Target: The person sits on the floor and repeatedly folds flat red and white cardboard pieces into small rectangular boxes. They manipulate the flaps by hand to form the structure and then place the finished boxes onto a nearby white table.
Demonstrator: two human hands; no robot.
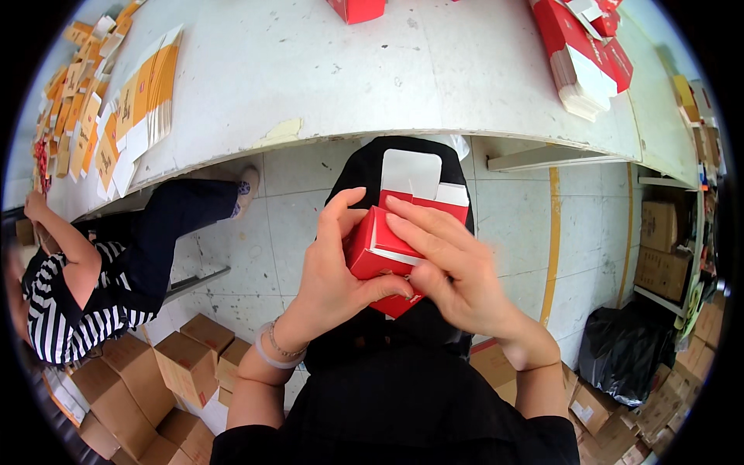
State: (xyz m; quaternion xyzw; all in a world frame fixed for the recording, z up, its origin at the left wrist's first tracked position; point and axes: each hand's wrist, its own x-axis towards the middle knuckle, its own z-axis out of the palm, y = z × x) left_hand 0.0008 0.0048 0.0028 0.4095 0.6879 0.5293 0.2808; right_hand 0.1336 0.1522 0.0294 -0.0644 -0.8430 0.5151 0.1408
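Above my lap, a small red carton (364, 252) with white inner edges is between my hands. My left hand (329, 271) wraps its left side, with the thumb along the near face and the fingers behind. Over the top lies my right hand (461, 267), fingers pressed on the lid panel and thumb at the near right corner. A thin white edge shows along the lid. Just beyond it, a raised white flap (411, 174) stands above more red card on my lap; whether that is a second carton I cannot tell, as my hands cover part of it.
A white worktable (310, 77) spans the far side, with flat red cartons (581, 66) stacked right and orange-white cartons (147, 93) left. Another person in a striped top (85, 287) sits at left. Brown boxes (186, 360) and a black bag (628, 353) stand on the floor.
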